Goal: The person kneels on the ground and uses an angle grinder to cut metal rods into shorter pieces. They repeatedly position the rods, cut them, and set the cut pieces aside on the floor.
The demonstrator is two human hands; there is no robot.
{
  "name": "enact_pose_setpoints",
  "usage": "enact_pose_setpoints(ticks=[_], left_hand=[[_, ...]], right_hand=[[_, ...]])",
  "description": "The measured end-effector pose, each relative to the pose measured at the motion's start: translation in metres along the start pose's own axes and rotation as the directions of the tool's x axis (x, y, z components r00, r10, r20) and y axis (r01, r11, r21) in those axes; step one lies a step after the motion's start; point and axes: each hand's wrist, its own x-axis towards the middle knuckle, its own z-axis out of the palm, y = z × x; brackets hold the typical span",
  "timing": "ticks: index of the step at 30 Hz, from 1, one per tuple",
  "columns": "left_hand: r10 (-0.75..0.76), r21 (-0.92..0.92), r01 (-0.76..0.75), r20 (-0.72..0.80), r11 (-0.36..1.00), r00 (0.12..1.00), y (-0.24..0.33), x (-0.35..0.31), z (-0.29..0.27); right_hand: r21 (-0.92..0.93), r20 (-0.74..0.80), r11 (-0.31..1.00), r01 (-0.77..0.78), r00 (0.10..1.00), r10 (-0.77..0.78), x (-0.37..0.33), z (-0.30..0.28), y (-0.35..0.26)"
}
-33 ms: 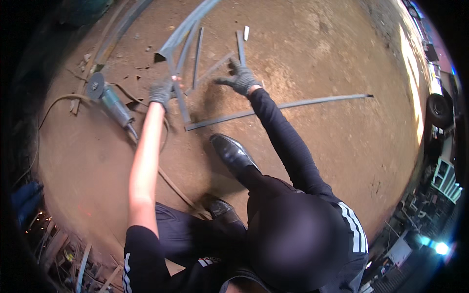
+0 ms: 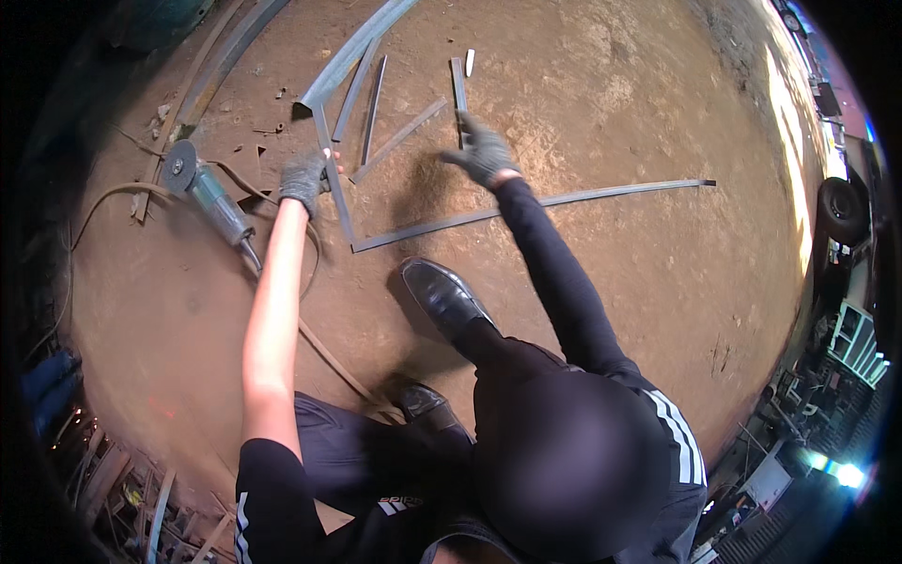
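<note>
My left hand (image 2: 305, 179), in a grey knit glove, grips a flat grey metal bar (image 2: 341, 209) from its left side, fingertips showing past it. The bar's near end meets the left end of a long metal bar (image 2: 427, 226) at a corner. My right hand (image 2: 486, 155), also gloved, has thumb and fingers spread beside a short metal bar (image 2: 458, 85); its fingers overlap that bar's lower part. Whether they touch it, I cannot tell. Between my hands lie a thin slanted strip (image 2: 399, 139) and two dark narrow bars (image 2: 374, 108) (image 2: 354, 94).
An angle grinder (image 2: 218, 207) with its cord lies left of my left hand. A long angle-shaped metal piece (image 2: 352, 56) extends away at the top. A small white piece (image 2: 469, 63) lies beside the short bar. My black shoes (image 2: 442, 291) are near the long bar. Scrap and sparks show lower left.
My right hand has moved a little right, and its fingers now overlap the short bar. My left hand and its bar have shifted slightly left.
</note>
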Motion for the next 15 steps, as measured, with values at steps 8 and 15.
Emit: enact_pose_setpoints(ticks=[8,15], left_hand=[[0.095,0.365,-0.207,0.3,0.908,0.949,0.007,-0.053,0.049],[0.048,0.575,-0.368,0.495,0.731,0.868,0.024,-0.08,0.091]], right_hand=[[-0.541,0.39,0.791,0.285,0.919,-0.065,-0.094,-0.122,0.131],[-0.545,0.712,0.71,0.446,0.694,0.111,-0.053,-0.124,0.14]])
